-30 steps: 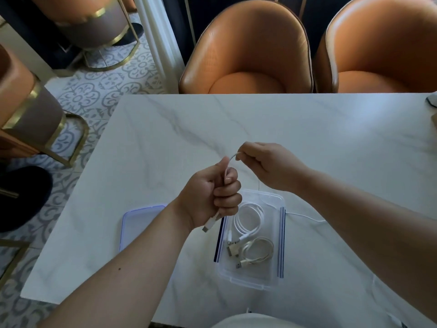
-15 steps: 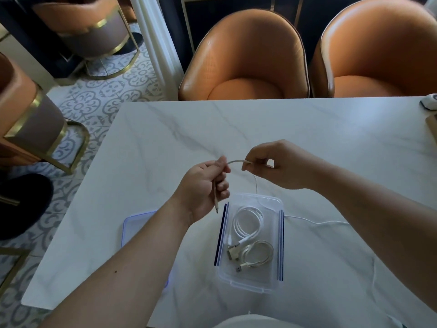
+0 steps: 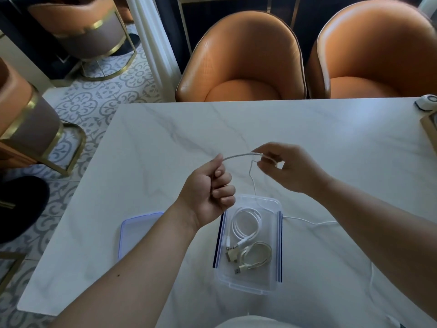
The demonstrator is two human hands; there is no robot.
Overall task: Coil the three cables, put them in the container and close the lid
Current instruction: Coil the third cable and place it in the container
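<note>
The left hand is curled into a fist around one end of a thin white cable, while the right hand pinches the same cable between thumb and fingertips. A short arc of it spans the gap between them, and the rest hangs down past the clear container and trails over the marble table. Two coiled cables already lie inside the open container. Its lid lies flat to the left.
</note>
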